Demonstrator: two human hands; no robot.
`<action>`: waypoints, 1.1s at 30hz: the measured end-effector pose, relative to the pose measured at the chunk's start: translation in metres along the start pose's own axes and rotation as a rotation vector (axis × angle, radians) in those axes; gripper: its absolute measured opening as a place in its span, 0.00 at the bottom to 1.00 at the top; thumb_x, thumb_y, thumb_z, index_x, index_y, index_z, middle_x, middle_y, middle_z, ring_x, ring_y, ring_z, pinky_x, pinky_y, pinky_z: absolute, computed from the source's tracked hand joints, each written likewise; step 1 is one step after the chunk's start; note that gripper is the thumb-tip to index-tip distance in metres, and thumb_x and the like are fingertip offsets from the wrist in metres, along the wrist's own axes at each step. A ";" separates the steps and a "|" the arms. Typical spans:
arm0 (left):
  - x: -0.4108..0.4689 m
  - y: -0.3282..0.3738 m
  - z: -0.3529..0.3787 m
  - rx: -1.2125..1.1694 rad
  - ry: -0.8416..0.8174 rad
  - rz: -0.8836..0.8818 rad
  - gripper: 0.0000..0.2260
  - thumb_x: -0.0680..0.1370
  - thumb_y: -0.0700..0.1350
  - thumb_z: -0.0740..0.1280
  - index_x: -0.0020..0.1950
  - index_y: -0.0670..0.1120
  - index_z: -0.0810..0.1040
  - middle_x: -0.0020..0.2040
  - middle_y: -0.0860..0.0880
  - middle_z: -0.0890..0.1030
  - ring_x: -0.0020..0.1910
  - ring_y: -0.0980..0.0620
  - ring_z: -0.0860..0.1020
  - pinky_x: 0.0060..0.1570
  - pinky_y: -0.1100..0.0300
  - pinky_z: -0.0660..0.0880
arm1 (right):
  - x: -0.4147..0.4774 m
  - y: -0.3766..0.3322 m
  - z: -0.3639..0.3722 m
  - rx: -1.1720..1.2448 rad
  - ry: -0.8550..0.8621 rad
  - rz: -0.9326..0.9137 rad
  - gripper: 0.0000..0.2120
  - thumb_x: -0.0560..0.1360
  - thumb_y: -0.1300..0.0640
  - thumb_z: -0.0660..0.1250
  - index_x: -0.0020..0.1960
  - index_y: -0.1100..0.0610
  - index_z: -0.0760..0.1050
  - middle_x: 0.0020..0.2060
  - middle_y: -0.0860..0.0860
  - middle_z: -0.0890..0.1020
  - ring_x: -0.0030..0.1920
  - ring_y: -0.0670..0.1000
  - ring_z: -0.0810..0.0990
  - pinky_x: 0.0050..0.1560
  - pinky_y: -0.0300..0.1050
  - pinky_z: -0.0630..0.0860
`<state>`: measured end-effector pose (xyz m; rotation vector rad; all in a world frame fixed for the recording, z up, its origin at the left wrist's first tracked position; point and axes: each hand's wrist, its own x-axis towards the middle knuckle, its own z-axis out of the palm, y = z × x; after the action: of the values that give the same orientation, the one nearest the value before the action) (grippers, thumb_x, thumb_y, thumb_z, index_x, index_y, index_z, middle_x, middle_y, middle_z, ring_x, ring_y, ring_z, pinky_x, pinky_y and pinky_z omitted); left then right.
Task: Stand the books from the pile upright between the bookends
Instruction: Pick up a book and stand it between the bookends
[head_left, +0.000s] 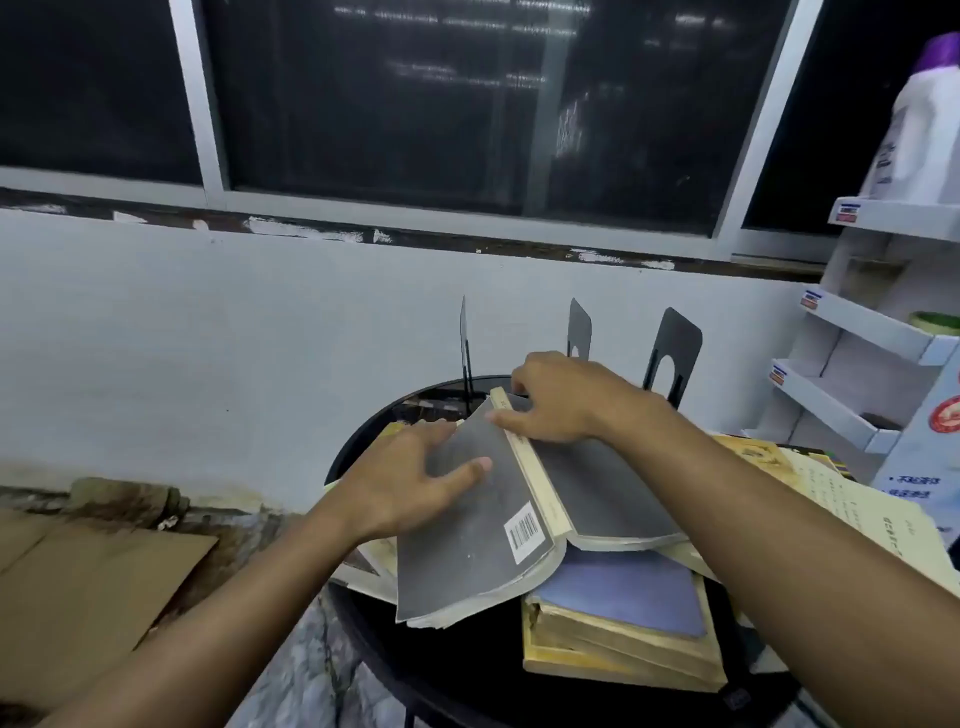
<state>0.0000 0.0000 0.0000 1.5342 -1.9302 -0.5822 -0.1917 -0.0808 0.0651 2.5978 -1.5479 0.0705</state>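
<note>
Grey book (483, 545), black bookends (672, 353)

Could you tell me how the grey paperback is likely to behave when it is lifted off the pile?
Probably floppy: the grey paperback lies splayed spine-up, its soft covers curving down. It may sag or fan open unless it is closed first. Its thickness and worn page edges suggest moderate weight and some fragility.
</note>
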 end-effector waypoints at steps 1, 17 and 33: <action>0.001 -0.002 0.001 0.014 0.008 0.008 0.24 0.78 0.61 0.67 0.71 0.51 0.75 0.65 0.55 0.78 0.67 0.54 0.74 0.61 0.62 0.69 | 0.004 -0.003 0.000 -0.016 -0.011 0.009 0.21 0.76 0.32 0.60 0.40 0.50 0.69 0.45 0.49 0.73 0.46 0.54 0.73 0.40 0.48 0.68; 0.011 -0.017 0.017 -0.004 -0.109 0.019 0.22 0.75 0.70 0.62 0.58 0.55 0.79 0.56 0.57 0.81 0.56 0.56 0.78 0.61 0.53 0.75 | 0.020 -0.031 -0.006 -0.022 -0.056 0.093 0.16 0.76 0.50 0.67 0.37 0.55 0.62 0.39 0.49 0.64 0.36 0.51 0.69 0.30 0.45 0.59; 0.018 0.041 -0.003 -0.137 -0.042 0.131 0.56 0.62 0.82 0.62 0.82 0.57 0.48 0.82 0.57 0.56 0.79 0.58 0.58 0.77 0.49 0.62 | -0.019 -0.021 -0.064 0.178 0.610 0.005 0.11 0.76 0.49 0.65 0.50 0.58 0.75 0.37 0.50 0.78 0.42 0.54 0.77 0.37 0.47 0.74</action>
<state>-0.0297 -0.0073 0.0320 1.3102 -1.9617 -0.6795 -0.1805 -0.0464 0.1251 2.3525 -1.3567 0.9397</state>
